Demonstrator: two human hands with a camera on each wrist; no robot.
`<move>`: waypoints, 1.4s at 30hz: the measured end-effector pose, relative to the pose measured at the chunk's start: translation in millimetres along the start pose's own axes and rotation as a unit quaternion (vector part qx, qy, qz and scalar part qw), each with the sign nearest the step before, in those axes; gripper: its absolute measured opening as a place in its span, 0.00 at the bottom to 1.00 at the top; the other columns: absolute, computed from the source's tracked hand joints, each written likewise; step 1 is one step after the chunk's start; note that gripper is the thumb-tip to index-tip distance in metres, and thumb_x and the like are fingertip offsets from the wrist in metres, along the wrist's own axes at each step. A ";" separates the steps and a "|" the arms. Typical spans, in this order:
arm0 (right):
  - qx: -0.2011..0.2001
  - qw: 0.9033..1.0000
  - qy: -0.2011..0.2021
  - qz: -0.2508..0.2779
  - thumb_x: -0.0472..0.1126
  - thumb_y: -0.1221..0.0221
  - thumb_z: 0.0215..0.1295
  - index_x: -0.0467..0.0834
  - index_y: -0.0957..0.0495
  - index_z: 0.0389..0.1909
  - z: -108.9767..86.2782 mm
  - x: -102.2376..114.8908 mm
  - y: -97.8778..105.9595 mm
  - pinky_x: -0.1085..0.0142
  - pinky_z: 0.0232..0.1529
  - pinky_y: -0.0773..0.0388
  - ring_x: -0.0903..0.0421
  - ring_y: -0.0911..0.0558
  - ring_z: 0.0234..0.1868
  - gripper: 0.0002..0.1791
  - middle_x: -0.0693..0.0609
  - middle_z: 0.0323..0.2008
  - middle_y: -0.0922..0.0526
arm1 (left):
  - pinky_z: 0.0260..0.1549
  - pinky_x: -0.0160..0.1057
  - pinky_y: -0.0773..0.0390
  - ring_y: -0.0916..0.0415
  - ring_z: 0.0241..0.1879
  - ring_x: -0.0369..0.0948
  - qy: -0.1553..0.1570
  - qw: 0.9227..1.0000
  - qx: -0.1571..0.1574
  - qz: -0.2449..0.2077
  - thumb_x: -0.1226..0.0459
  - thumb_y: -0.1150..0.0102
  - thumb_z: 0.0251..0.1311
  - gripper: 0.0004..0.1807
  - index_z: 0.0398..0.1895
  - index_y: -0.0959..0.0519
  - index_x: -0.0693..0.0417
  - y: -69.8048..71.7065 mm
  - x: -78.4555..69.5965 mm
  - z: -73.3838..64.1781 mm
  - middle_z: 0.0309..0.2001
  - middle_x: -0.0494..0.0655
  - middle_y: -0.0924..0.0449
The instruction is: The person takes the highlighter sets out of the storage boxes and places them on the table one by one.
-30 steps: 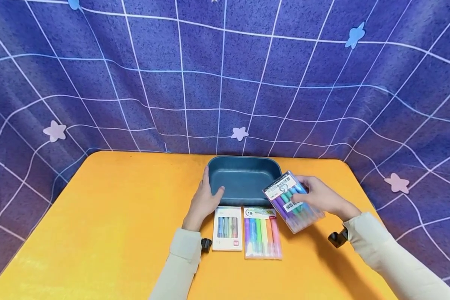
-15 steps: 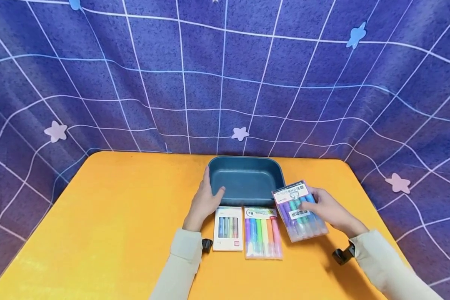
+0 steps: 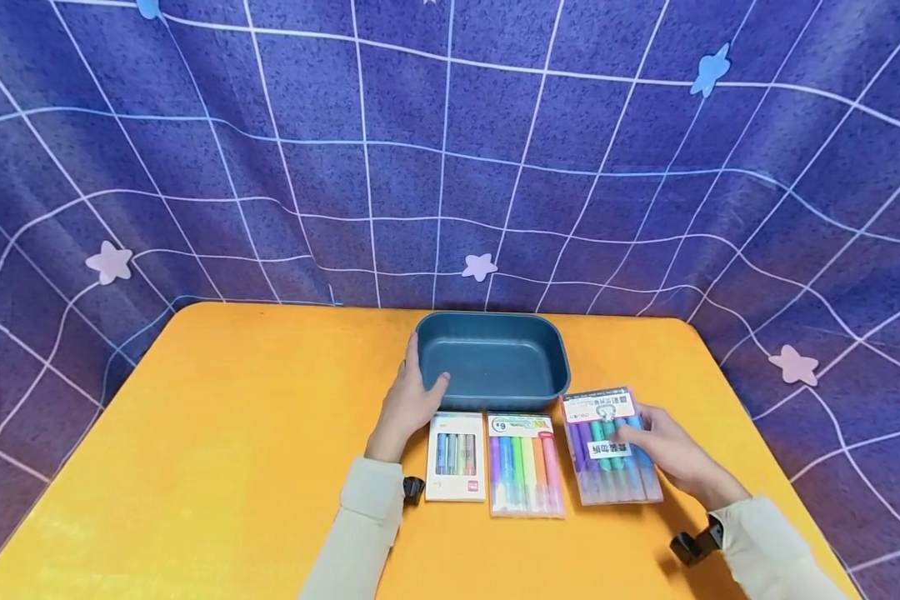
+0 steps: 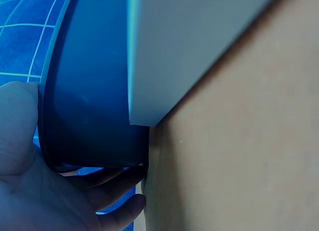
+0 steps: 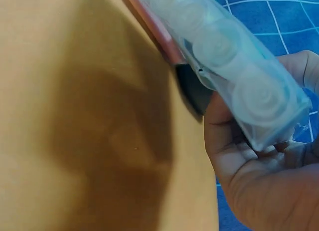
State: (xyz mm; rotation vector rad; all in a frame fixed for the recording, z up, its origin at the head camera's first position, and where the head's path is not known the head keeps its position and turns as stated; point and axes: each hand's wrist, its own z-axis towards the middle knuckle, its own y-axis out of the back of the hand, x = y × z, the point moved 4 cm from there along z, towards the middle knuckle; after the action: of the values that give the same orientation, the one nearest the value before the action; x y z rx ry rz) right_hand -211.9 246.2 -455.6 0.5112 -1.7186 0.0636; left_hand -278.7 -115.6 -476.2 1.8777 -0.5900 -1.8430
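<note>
A dark teal plastic box [image 3: 495, 362] stands near the table's back edge, nothing inside it. My left hand [image 3: 408, 408] holds it at the near left corner, thumb over the rim and fingers along the outside of the end wall. My right hand [image 3: 671, 454] grips a clear pack of thick pens with purple, green and blue caps [image 3: 630, 475] by its right edge, thumb on the front. In the right wrist view the round pen ends [image 5: 261, 94] face the camera, and the pack casts a shadow on the table. It hangs tilted just right of another pack.
In front of the box lie a white carton with a window showing pens [image 3: 456, 490] and a clear pack of rainbow-coloured markers [image 3: 527, 500], side by side. The yellow table [image 3: 232, 450] is backed by a blue gridded curtain [image 3: 390, 183] with stars.
The right hand has brought its pen pack down and to the right, away from the box, turning it nearly straight. The left hand and box have stayed put.
</note>
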 end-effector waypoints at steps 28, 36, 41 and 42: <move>0.005 0.995 -0.074 0.065 0.36 0.48 0.69 0.23 0.43 0.67 8.9 -28.1 -9.8 0.65 0.40 0.14 0.61 0.12 0.39 0.31 0.54 0.39 0.12 | 0.65 0.68 0.32 0.36 0.72 0.63 0.000 1.000 0.001 0.008 0.50 0.46 0.70 0.49 0.83 0.67 0.40 -0.4 -1.7 0.9 0.81 0.60 0.51; 0.008 0.995 -0.077 0.058 0.39 0.49 0.71 0.24 0.45 0.70 12.4 -32.4 -11.8 0.65 0.44 0.13 0.60 0.13 0.41 0.34 0.52 0.43 0.13 | 0.66 0.68 0.33 0.39 0.74 0.63 0.000 1.000 0.002 0.006 0.50 0.46 0.70 0.49 0.83 0.68 0.39 -1.3 0.5 1.0 0.81 0.59 0.52; 0.010 0.995 -0.080 0.060 0.38 0.49 0.71 0.24 0.46 0.70 13.7 -34.0 -13.2 0.64 0.44 0.13 0.60 0.12 0.41 0.34 0.51 0.43 0.13 | 0.67 0.68 0.33 0.38 0.74 0.63 -0.001 1.000 0.002 0.008 0.49 0.47 0.70 0.49 0.82 0.68 0.38 -1.4 1.1 1.4 0.81 0.59 0.52; 0.008 0.995 -0.081 0.058 0.38 0.49 0.71 0.24 0.45 0.70 13.9 -34.2 -13.4 0.64 0.44 0.13 0.60 0.12 0.41 0.34 0.51 0.43 0.13 | 0.67 0.68 0.34 0.38 0.74 0.63 -0.001 1.000 0.002 0.007 0.49 0.47 0.70 0.49 0.82 0.68 0.38 -1.2 1.1 1.3 0.81 0.59 0.52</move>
State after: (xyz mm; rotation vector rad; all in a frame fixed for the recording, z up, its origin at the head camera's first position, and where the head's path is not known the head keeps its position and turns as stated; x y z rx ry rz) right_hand -215.6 239.9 -494.1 0.4373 -1.9079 0.1208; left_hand -280.1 -115.2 -477.8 1.8695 -0.6079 -1.8368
